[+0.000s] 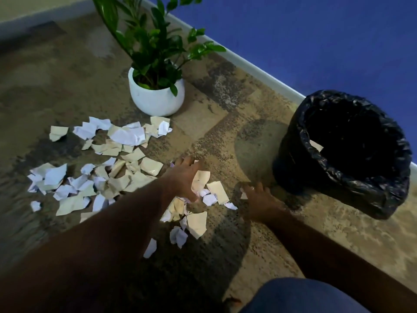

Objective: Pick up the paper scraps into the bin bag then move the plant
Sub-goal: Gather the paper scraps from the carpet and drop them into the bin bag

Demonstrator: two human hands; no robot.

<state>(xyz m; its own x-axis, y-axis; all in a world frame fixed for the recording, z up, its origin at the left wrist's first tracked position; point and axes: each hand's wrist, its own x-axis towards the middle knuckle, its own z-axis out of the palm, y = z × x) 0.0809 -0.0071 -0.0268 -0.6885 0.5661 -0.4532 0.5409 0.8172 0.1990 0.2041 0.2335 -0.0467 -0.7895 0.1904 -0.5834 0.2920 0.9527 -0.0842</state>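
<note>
Paper scraps [126, 159], white and cream, lie scattered over the mottled carpet [67, 75], most of them to the left of the left hand [185, 177] and a smaller cluster directly under and just below it. There are too many torn pieces to count exactly, certainly dozens. The left hand reaches down into that nearer cluster with its fingers curled around several cream and white pieces, gripping a small bunch. The right hand [259, 199] rests low on the carpet just to the right of the cluster, fingers spread flat, with one small scrap at its fingertips; whether it is pinching that scrap I cannot tell.

One bin bag [352, 195], black and lining a round bin, stands to the right of the right hand, near the blue wall [316, 30]; one pale scrap shows at its inner rim. One plant [155, 41] in a white pot [155, 100] stands beyond the scraps, well apart from both hands, with the nearest pieces lying just in front of the pot.
</note>
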